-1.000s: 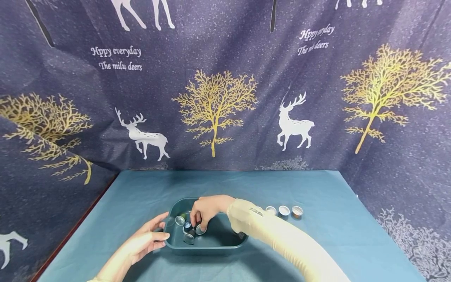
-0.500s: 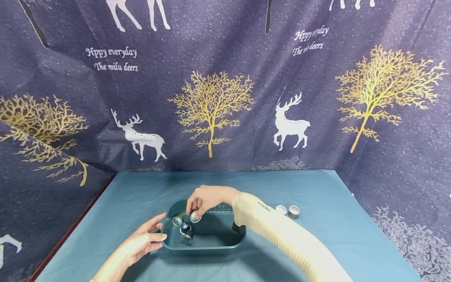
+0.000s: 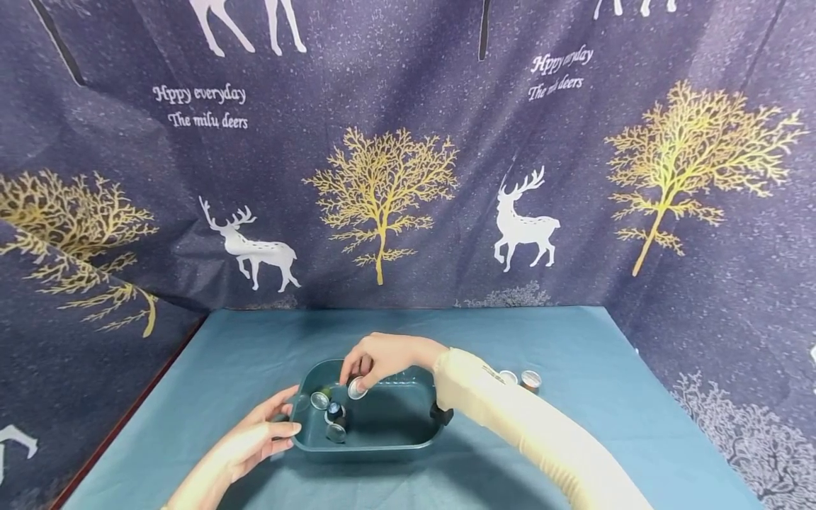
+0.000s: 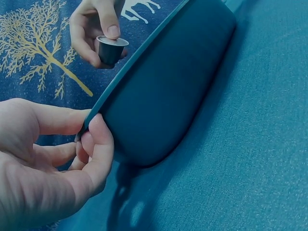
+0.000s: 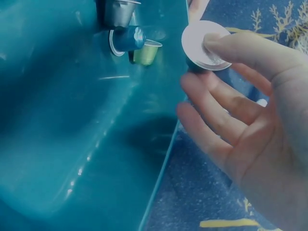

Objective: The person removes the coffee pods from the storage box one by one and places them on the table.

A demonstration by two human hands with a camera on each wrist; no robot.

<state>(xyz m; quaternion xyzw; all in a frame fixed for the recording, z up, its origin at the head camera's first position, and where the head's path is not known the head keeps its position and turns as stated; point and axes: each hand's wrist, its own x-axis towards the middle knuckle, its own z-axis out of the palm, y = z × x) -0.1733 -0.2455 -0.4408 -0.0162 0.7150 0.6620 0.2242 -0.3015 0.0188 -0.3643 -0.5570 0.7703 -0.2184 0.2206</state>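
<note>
My left hand pinches the left end of a dark teal plastic tub between thumb and fingers; the left wrist view shows the grip on its rim. My right hand holds a dark coffee capsule above the tub's far side, thumb on the pale lid and fingers below. Inside the tub, at its left end, lie several more capsules: a green one, a blue one on its side and a dark grey one.
On the teal cloth, right of the tub, stand a capsule with a brown side and a pale-lidded one partly behind the right sleeve. A dark curtain with deer and trees hangs behind the table.
My right hand has lifted the capsule from low among the others to above the tub's far side, then drawn slightly right. My left hand keeps its grip on the rim.
</note>
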